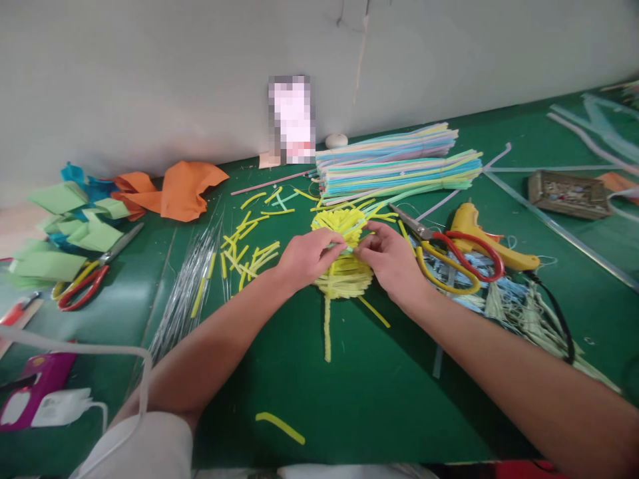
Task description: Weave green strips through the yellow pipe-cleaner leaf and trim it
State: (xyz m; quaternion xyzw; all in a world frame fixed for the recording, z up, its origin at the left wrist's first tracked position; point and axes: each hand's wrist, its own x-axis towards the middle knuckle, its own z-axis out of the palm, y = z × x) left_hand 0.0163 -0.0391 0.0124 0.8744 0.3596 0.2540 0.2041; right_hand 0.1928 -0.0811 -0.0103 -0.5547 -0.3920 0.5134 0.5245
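Note:
A yellow leaf-like shape built of pipe cleaners [344,285] lies on the green table, its stem pointing toward me. Over its upper part, my left hand [312,256] and my right hand [389,256] meet with fingertips pinched. Between them runs a pale green pipe cleaner [349,249], gripped from both sides. Its ends are hidden by my fingers. Short cut pieces of yellow pipe cleaner [244,249] are scattered left of the shape. Close by my right hand lie scissors [439,249] with red and yellow handles.
Bundled pastel pipe cleaners [399,174] lie behind my hands. A yellow glue gun [492,243], tassels [519,299] and a small box [569,194] sit to the right. Thin wires [187,286], second scissors [100,273] and orange paper [187,189] are left. A phone [293,120] leans on the wall.

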